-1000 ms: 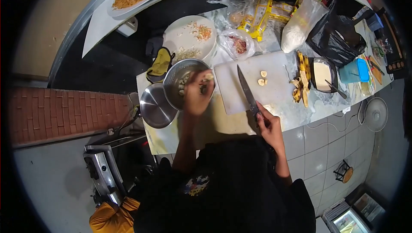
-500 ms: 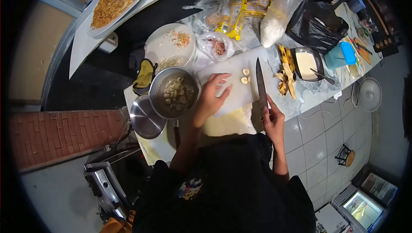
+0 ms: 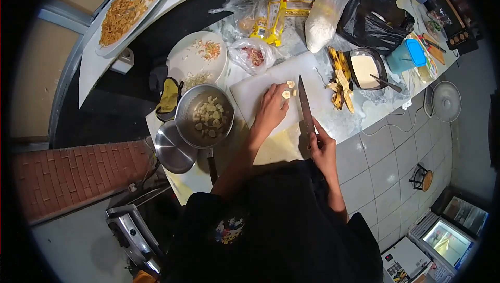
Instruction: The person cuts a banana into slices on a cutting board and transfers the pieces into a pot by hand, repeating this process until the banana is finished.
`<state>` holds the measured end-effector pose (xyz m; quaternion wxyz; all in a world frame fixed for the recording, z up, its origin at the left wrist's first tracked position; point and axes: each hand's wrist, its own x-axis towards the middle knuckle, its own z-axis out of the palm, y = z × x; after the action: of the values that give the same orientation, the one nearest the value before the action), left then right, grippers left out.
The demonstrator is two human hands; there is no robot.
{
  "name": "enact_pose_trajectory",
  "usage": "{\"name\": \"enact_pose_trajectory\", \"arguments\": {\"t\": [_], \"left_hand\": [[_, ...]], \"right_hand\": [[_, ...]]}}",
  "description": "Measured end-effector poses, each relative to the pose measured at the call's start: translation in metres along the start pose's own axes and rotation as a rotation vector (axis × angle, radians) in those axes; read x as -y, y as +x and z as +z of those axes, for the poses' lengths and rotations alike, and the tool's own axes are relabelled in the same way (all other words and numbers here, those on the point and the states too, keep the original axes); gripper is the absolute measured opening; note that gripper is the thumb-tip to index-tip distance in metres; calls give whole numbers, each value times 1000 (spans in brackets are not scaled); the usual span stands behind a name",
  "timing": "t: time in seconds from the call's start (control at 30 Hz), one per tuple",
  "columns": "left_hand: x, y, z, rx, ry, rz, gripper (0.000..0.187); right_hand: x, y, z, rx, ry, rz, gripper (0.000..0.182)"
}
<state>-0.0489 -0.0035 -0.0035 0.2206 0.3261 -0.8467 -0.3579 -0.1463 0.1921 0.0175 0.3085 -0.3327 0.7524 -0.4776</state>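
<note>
My right hand (image 3: 324, 152) is closed round the handle of a long kitchen knife (image 3: 305, 100), its blade pointing away from me over the right part of the white cutting board (image 3: 250, 91). A few banana slices (image 3: 286, 95) lie on the board just left of the blade. Beside them, over the board, is my left hand (image 3: 271, 110), fingers loosely bent and thumb apart, with nothing visible in it. To its left stands a metal pot (image 3: 179, 119) with many cut banana pieces (image 3: 212, 113) inside. Banana peels (image 3: 341, 87) lie right of the board.
A metal lid (image 3: 176, 150) lies beside the pot. Behind are a white plate (image 3: 179, 56) with chopped vegetables, a plastic bag (image 3: 252, 53) of reddish pieces and a bag of white powder (image 3: 320, 30). A dark bowl of pale batter (image 3: 364, 69) and a blue-lidded container (image 3: 406, 56) stand right.
My left hand has moved right, closer to the banana slices, and its fingers have drawn in. The knife stays in my right hand, its blade now nearer the slices. The view has shifted slightly.
</note>
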Motion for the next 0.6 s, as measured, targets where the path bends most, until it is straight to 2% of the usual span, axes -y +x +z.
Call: {"name": "enact_pose_trajectory", "arguments": {"t": [0.07,0.13,0.27,0.4,0.43,0.6], "left_hand": [[0,-6,-7,-38,-31,-26,48],[5,-14,-14,-81,-58,-56,48],[20,-32,-17,-131,-128,-131,50],[27,-41,-15,-188,-211,-132,50],[27,-41,-15,-193,-212,-136,50],[23,-39,-10,-230,-277,-173,58]], "right_hand": [[5,-1,1,13,-59,-36,46],[18,-2,2,60,-251,-151,49],[15,-3,16,136,-288,-272,56],[11,-4,25,205,-343,-314,64],[12,-5,26,214,-354,-271,66],[14,-1,24,181,-355,-284,65]]}}
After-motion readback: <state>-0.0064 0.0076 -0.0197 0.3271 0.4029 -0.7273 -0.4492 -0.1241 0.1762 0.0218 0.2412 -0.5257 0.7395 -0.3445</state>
